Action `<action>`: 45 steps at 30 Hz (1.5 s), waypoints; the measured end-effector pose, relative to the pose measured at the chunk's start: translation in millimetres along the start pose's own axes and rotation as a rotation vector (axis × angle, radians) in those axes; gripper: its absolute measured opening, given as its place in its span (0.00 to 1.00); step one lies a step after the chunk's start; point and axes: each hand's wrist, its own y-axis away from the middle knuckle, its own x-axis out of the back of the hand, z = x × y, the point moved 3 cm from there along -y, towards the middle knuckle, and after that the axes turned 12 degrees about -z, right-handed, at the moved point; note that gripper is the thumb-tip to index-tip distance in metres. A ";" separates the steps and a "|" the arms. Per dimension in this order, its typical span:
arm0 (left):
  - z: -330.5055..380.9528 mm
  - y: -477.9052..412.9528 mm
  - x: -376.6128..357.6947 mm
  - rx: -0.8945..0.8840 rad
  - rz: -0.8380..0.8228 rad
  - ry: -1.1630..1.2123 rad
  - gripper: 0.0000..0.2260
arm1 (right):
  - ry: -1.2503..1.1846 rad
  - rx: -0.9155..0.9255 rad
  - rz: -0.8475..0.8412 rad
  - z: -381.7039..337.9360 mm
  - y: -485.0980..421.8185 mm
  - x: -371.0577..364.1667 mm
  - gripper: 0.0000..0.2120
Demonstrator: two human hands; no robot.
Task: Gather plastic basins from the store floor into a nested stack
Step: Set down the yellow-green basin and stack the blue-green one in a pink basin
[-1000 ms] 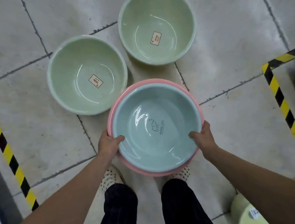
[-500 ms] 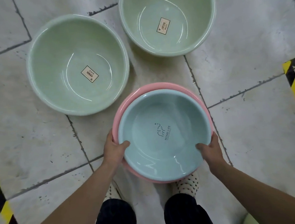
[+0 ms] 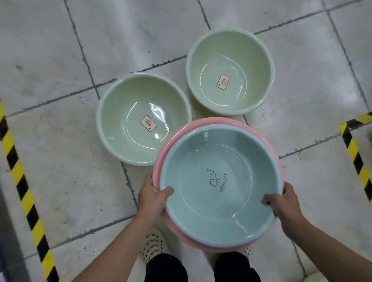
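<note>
blue basin [image 3: 208,206] in pink basin [image 3: 169,142], two pale green basins [image 3: 121,123], yellow-black striped tape [image 3: 12,154]

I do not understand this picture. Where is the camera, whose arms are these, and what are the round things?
There is no machine here. A person wears one camera on the head, so you look down along their own arms to the tiled floor. The left hand and the right hand grip the rims of a blue basin nested inside a pink basin; the thumbs lie inside the blue one. Two more stand on the floor: the nearer green basin and the farther green basin, each with a small label inside. Yellow-black tape marks the floor at both sides. At the bottom is the person's dotted footwear.
</note>
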 end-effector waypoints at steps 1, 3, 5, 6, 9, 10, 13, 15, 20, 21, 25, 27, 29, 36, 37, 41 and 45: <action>14.4 10.4 11.6 -0.011 -0.004 0.011 0.23 | 0.008 0.011 -0.002 -19.6 13.3 -2.6 0.33; 44.6 29.1 37.6 -0.035 -0.003 0.035 0.23 | 0.025 0.035 0.017 -57.6 35.2 -10.7 0.34; 74.3 42.7 67.8 -0.049 0.019 0.038 0.26 | 0.047 0.064 0.022 -97.1 54.8 -25.4 0.34; 89.2 48.4 82.4 -0.054 0.032 0.044 0.27 | 0.053 0.079 0.023 -115.9 62.8 -34.0 0.33; 133.3 54.7 124.1 -0.054 0.075 0.071 0.24 | 0.039 0.117 0.005 -172.6 80.2 -63.6 0.28; 147.3 53.3 136.6 -0.052 0.088 0.068 0.21 | 0.024 0.121 0.002 -189.0 81.4 -73.7 0.26; 183.0 41.7 169.8 -0.025 0.128 0.022 0.17 | -0.014 0.120 -0.031 -224.6 72.6 -103.0 0.26; 201.1 26.9 189.8 0.002 0.160 -0.017 0.16 | -0.033 0.108 -0.070 -242.6 59.9 -122.0 0.27; 229.4 -32.5 221.3 0.029 0.177 -0.102 0.16 | -0.054 0.027 -0.098 -257.7 7.7 -167.9 0.25; 231.5 -49.1 225.1 0.028 0.172 -0.113 0.16 | -0.053 0.013 -0.094 -255.5 -7.2 -176.8 0.25; 222.7 -113.4 235.4 0.044 0.151 -0.127 0.18 | -0.066 -0.043 -0.081 -238.5 -60.1 -208.9 0.31; 212.5 -145.9 237.8 0.043 0.148 -0.139 0.20 | -0.083 -0.053 -0.063 -224.1 -84.5 -225.0 0.33; 200.9 -174.0 239.4 0.029 0.152 -0.155 0.22 | -0.094 -0.050 -0.044 -207.7 -104.5 -240.5 0.33; 165.1 -241.5 239.1 -0.021 0.101 -0.158 0.23 | -0.085 -0.063 0.019 -164.5 -159.1 -274.2 0.33; 160.1 -249.1 238.3 -0.018 0.100 -0.157 0.23 | -0.082 -0.067 0.015 -159.0 -165.1 -277.4 0.34; 142.1 -271.4 234.9 -0.021 0.106 -0.150 0.25 | -0.081 -0.057 0.031 -142.7 -183.6 -284.2 0.37; 139.6 -281.5 233.3 -0.039 0.089 -0.165 0.26 | -0.087 -0.041 0.022 -143.3 -187.5 -284.1 0.37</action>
